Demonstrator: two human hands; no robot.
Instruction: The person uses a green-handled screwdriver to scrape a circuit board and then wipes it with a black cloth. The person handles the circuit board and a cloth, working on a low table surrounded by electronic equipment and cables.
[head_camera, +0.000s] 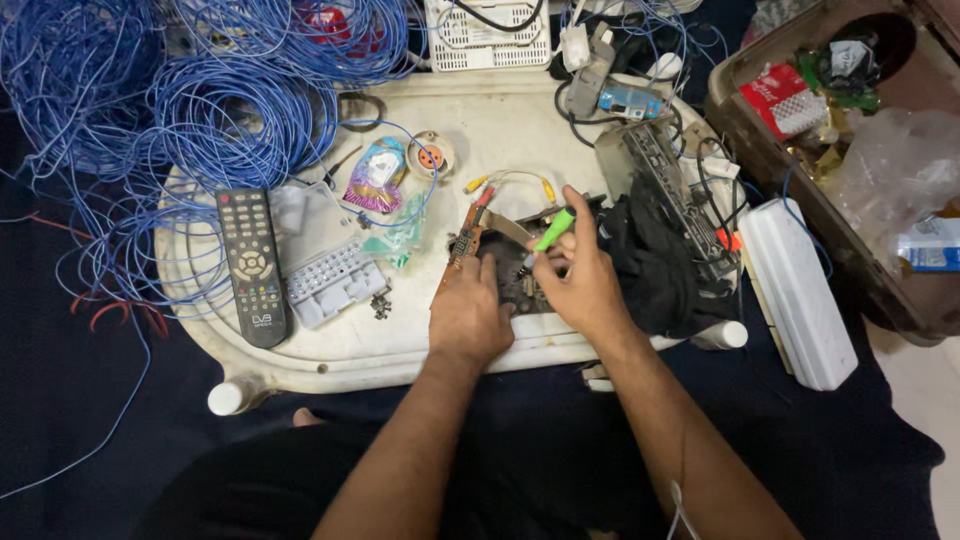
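Landmark: the circuit board (500, 265), lying near the front edge of the white worktop (420, 350).

Far left of the board, coils of blue wire (215, 125) spill over the worktop's left rim. Closer in, a black remote control (252, 265) lies lengthwise, then a clear plastic parts case (325, 265) just beside it. A shiny foil pouch (375, 175) sits up-left of the board, with a round white socket (432, 155) next to it.

Left hand (470, 315) lies flat on the board's left part, pressing it down, fingers spread, nothing grasped. Right hand (585, 285) is clenched around a green-handled screwdriver (548, 235), held tilted, tip down on the board just right of the left hand.

Right of the board: a crumpled black cloth (650, 260) touching it, a metal bracket panel (660, 175) behind that, then a long white box (795, 290) at the worktop's right edge, and a brown tray of clutter (770, 150) well apart on the far right.

Judgement for the step: keep the driver more upright over the screw, seat the tip fully before turning, keep the left palm steady so the board does not slide. Small loose parts near the case could scatter if bumped.
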